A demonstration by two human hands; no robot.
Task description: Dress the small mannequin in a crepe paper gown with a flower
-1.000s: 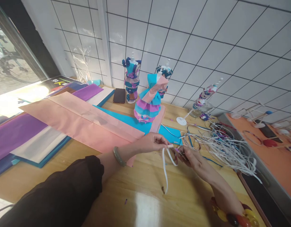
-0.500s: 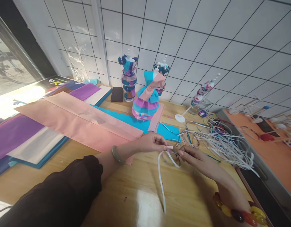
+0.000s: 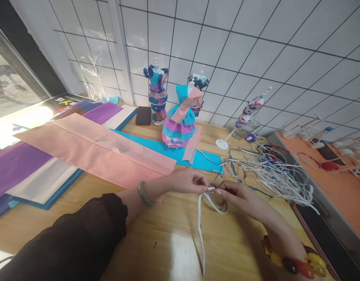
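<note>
Level: bright, even daylight
Source: window (image 3: 13, 89) at far left; paper sheets (image 3: 10, 128) nearest it wash out to white
Glare: broad pale sheen on the counter (image 3: 180, 253) by the lower edge
Shadows: soft, faint, no hard edges
Focus: centre crisp, white strip (image 3: 201, 234) clean-edged; far right slightly soft
Distortion: wide-angle; tiled wall (image 3: 256, 50) lines bow and fan toward the corners
</note>
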